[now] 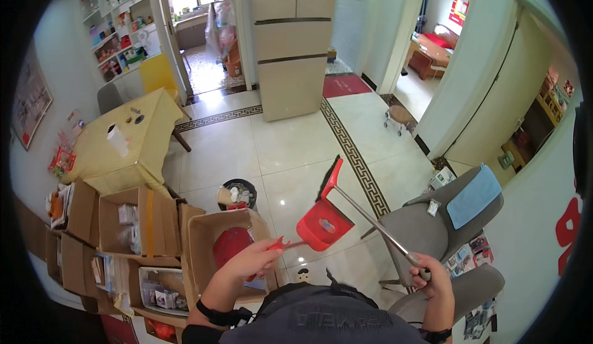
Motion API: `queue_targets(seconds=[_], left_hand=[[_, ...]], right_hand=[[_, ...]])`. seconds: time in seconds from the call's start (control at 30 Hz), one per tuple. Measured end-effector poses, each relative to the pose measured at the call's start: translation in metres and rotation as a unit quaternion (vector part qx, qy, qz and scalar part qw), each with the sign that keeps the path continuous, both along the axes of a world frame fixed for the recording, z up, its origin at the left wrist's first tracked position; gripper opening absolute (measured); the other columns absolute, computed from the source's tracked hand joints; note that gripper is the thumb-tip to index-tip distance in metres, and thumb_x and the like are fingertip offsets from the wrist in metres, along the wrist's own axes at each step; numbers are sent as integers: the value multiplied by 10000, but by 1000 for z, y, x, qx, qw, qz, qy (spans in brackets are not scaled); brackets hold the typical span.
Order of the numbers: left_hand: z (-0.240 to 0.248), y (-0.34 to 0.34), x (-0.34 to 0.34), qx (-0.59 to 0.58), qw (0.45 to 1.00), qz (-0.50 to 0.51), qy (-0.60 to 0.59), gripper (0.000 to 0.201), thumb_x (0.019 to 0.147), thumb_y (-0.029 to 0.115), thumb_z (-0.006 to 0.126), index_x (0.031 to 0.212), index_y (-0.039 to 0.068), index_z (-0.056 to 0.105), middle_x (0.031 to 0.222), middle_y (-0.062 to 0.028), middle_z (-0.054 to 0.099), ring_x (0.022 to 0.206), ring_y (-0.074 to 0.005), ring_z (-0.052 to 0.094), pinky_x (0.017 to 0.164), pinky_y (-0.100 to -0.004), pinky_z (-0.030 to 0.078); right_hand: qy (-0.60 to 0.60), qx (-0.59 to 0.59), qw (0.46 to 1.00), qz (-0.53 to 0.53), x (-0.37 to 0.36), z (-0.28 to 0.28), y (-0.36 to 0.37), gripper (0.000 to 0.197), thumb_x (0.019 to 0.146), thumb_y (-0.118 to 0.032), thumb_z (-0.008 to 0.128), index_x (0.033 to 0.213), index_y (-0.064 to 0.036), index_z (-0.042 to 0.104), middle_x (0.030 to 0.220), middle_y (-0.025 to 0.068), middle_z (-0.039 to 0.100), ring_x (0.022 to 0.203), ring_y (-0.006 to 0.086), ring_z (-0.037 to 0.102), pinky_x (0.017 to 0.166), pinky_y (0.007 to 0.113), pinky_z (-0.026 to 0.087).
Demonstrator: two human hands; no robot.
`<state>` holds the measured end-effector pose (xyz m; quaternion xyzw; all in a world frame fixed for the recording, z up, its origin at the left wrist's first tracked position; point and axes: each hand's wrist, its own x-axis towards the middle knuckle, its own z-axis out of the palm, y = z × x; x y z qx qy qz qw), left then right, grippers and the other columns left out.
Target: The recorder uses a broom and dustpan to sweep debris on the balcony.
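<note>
left hand (254, 259): fingers clamped on red dustpan (322, 223) handle | right hand (430, 275): fingers clamped on broom (370, 219) handle

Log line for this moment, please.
left hand: holds red dustpan handle | right hand: grips broom pole | over tiled floor
</note>
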<state>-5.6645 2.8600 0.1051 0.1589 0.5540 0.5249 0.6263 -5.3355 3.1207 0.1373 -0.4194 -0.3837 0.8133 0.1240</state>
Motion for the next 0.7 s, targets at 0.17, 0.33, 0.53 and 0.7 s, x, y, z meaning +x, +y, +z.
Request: queue_targets(seconds=[0.17, 0.33, 0.53, 0.7], left_hand=[[-3, 110, -69, -22, 993, -72, 94, 359, 899, 237, 481, 1227, 101, 429, 552, 69, 324, 432, -41, 296, 385, -200, 248], [-22, 202, -131, -69, 993, 0, 100, 223, 915, 243, 470, 1053, 72, 512, 551, 64, 347, 434, -44, 298, 389, -209, 247], [-21, 302, -194, -151, 972, 169, 64, 189, 922, 265, 448, 972, 95, 515, 542, 60, 362, 421, -48, 305, 380, -207, 247], [-33, 336, -224, -130, 935, 329, 15, 159, 914, 242, 456, 951, 102, 522, 527, 66, 362, 393, -45, 305, 357, -196, 249]], right_hand=[[34, -40, 999, -3, -51, -9, 99, 463, 787, -164, 453, 1207, 31, 432, 649, 48, 496, 382, 82, 338, 392, 221, 292], [4, -35, 998, 43, -133, -46, 228, 388, 808, -151, 442, 1166, -2, 441, 657, 41, 491, 384, 76, 334, 401, 217, 299], [-27, -37, 989, 144, -302, -76, 403, 152, 831, -144, 450, 945, -44, 465, 637, 33, 495, 369, 77, 337, 363, 227, 292], [-70, 7, 951, 301, -447, -94, 497, 134, 812, -161, 493, 874, -51, 448, 632, 38, 500, 347, 93, 338, 328, 231, 284]])
